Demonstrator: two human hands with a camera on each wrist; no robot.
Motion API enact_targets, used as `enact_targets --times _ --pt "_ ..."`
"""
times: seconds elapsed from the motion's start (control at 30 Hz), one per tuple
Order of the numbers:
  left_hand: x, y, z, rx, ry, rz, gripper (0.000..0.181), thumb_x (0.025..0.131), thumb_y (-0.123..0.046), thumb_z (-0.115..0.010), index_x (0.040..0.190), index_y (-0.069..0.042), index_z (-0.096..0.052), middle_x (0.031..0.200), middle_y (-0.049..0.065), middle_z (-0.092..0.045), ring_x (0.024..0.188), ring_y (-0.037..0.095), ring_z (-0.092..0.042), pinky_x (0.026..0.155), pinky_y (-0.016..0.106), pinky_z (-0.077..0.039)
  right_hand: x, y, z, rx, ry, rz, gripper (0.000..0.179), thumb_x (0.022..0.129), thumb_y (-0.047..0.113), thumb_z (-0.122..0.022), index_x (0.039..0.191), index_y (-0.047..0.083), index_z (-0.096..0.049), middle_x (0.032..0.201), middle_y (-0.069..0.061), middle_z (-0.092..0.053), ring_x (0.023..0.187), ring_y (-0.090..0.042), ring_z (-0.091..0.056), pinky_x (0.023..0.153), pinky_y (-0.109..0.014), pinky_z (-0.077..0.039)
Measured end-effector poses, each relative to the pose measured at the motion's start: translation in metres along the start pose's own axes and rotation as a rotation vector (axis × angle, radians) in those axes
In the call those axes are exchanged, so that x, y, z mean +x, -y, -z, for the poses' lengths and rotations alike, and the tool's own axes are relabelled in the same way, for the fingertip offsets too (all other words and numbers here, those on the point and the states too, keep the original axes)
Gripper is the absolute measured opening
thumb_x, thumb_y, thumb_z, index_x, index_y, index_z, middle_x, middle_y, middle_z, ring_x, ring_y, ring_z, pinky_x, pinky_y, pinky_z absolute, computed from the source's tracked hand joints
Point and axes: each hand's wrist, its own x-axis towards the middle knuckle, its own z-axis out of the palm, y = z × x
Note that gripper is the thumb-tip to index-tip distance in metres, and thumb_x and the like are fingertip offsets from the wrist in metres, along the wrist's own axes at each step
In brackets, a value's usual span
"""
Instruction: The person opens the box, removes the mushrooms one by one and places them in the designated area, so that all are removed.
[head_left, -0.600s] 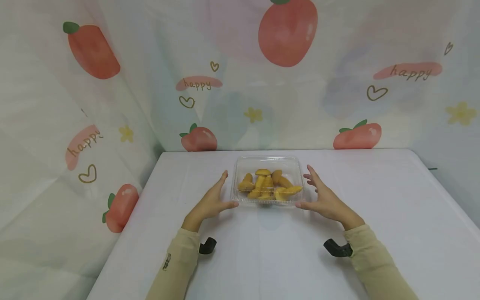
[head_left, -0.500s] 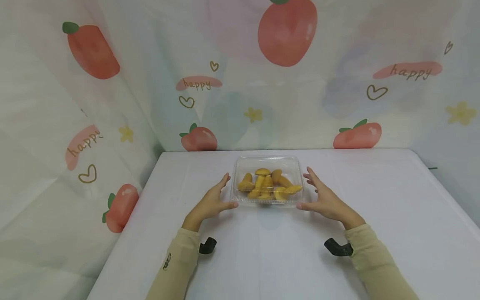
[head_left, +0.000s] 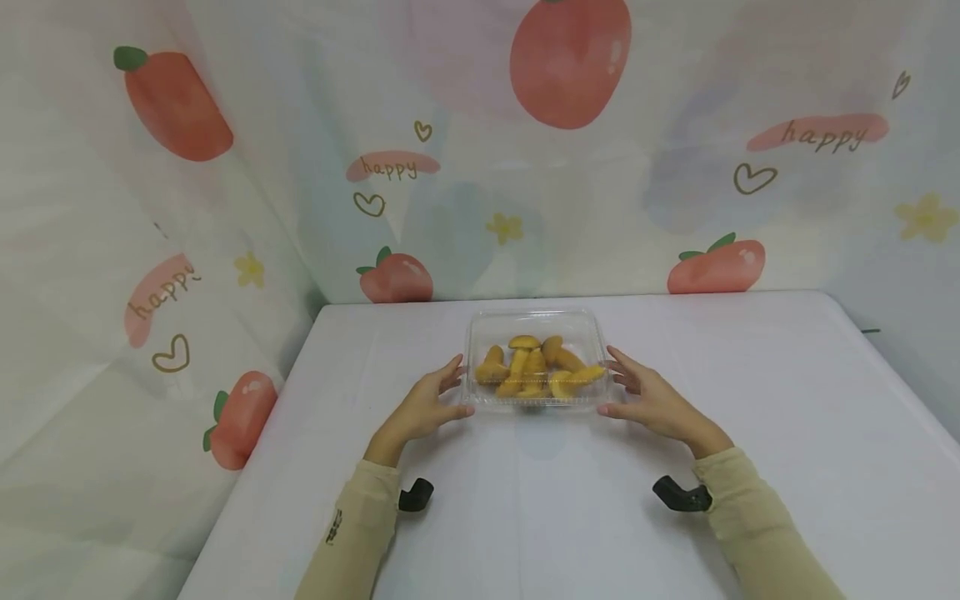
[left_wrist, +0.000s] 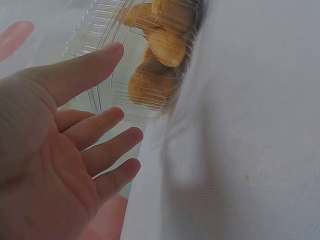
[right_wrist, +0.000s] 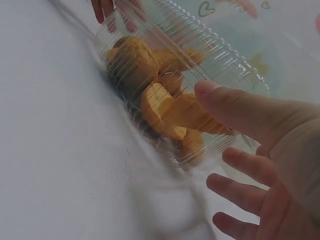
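Note:
A clear plastic clamshell box point(head_left: 573, 323) stands on the white table, and several yellow-brown mushrooms point(head_left: 534, 371) show through its ridged walls. At its left side is my left hand point(head_left: 420, 410), thumb by the front corner and fingers along the side. My right hand point(head_left: 660, 407) mirrors it at the right side. In the left wrist view the left hand point(left_wrist: 65, 135) has its thumb and fingers spread, with the box point(left_wrist: 95, 30) beyond them. The right wrist view shows the right hand point(right_wrist: 280, 150) similarly spread beside the box point(right_wrist: 235, 62). Whether any fingertip touches the plastic, I cannot tell.
A white cloth covers the table point(head_left: 540, 517). Behind it and along the left hang printed curtains point(head_left: 465, 217) with red fruit and "happy" lettering. A black curved piece point(head_left: 416, 495) sticks out at the left wrist, and another black piece point(head_left: 682, 495) at the right.
Both hands' fingers have moved inward, nearer to the sides of the box. The box and mushrooms stay in place, while the head view has shifted slightly.

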Motion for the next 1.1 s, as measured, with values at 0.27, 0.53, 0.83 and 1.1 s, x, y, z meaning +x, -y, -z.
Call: enact_targets --times 0.27,0.53,0.83,1.1 --pt "-0.0002 -0.0006 -0.0006 -0.005 0.040 -0.019 0.091 0.091 -0.010 -0.075 0.161 -0.001 -0.017 0.160 0.016 -0.041 0.142 0.037 -0.049 0.120 0.051 -0.035 -0.0035 -0.0045 0.0006 0.085 0.033 -0.021 0.097 0.092 0.018 -0.076 0.162 0.001 -0.011 0.158 -0.036 -0.030 0.137 -0.056 -0.043 0.109 -0.061 -0.041" --pt "0.0009 -0.0027 0.0011 -0.039 0.102 -0.043 0.086 0.096 -0.008 -0.065 0.161 0.001 -0.010 0.164 0.018 -0.032 0.145 0.042 -0.043 0.121 0.050 -0.034 -0.0050 -0.0076 0.0033 0.131 0.046 -0.021 0.095 0.094 0.017 -0.073 0.163 0.006 -0.009 0.159 -0.036 -0.028 0.140 -0.058 -0.039 0.107 -0.064 -0.042" --pt "-0.0004 -0.0004 0.0023 -0.051 0.097 -0.048 0.083 0.098 -0.009 -0.064 0.161 0.002 -0.010 0.165 0.020 -0.028 0.144 0.044 -0.043 0.120 0.050 -0.035 -0.0063 -0.0075 0.0036 0.184 0.077 -0.013 0.091 0.096 0.015 -0.069 0.162 0.005 -0.007 0.160 -0.038 -0.024 0.140 -0.060 -0.036 0.107 -0.065 -0.042" --pt "-0.0011 0.0023 0.0037 -0.070 0.072 -0.034 0.082 0.097 -0.007 -0.065 0.161 0.000 -0.014 0.164 0.018 -0.031 0.144 0.041 -0.044 0.120 0.047 -0.036 -0.0050 -0.0052 0.0008 0.226 0.094 -0.047 0.087 0.098 0.017 -0.066 0.162 0.006 -0.008 0.162 -0.036 -0.021 0.142 -0.060 -0.034 0.110 -0.068 -0.038"
